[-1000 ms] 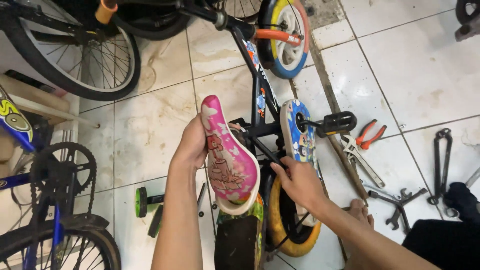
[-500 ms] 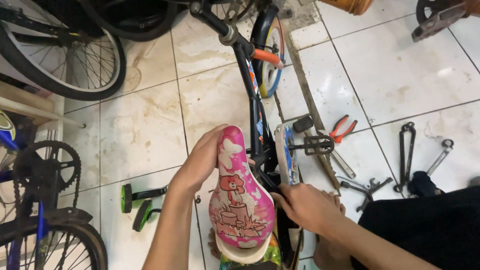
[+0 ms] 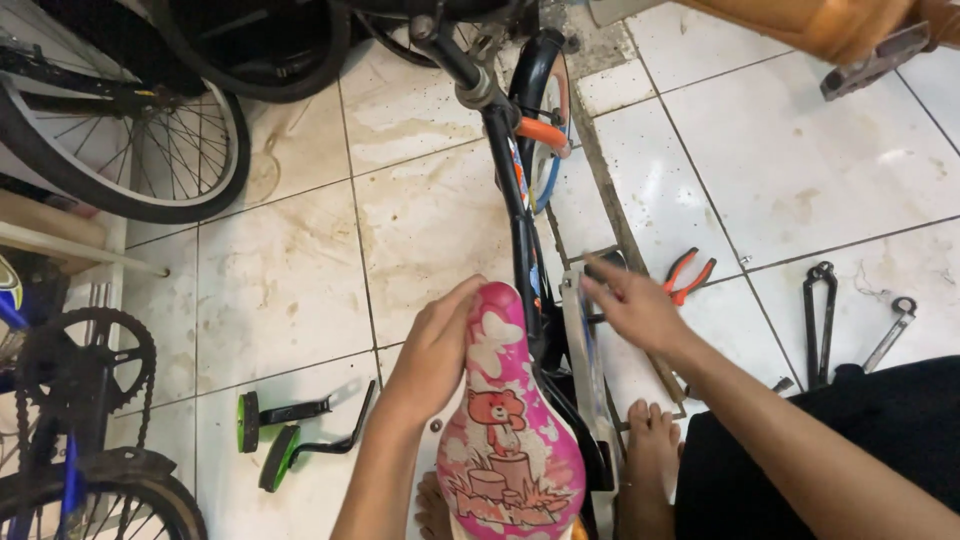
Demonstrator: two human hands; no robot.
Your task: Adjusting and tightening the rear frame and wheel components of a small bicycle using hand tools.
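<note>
A small child's bicycle is standing on a tiled floor [image 3: 280, 290], its pink saddle [image 3: 510, 420] lying low in the middle of the view, nose pointing away along the black frame tube [image 3: 512, 190]. The left hand [image 3: 435, 350] is resting against the saddle's left edge near the nose, fingers curled loosely over it. The right hand [image 3: 632, 305] is reaching just right of the frame, fingers stretched out and touching the pedal area [image 3: 590, 275]; nothing is clasped in it. Open tile is lying to the left, bounded by a large spoked wheel [image 3: 130, 130] and two green training wheels [image 3: 275, 435]. To the right, red-handled pliers [image 3: 688, 275] and wrenches [image 3: 820, 320] are lying near the right hand.
</note>
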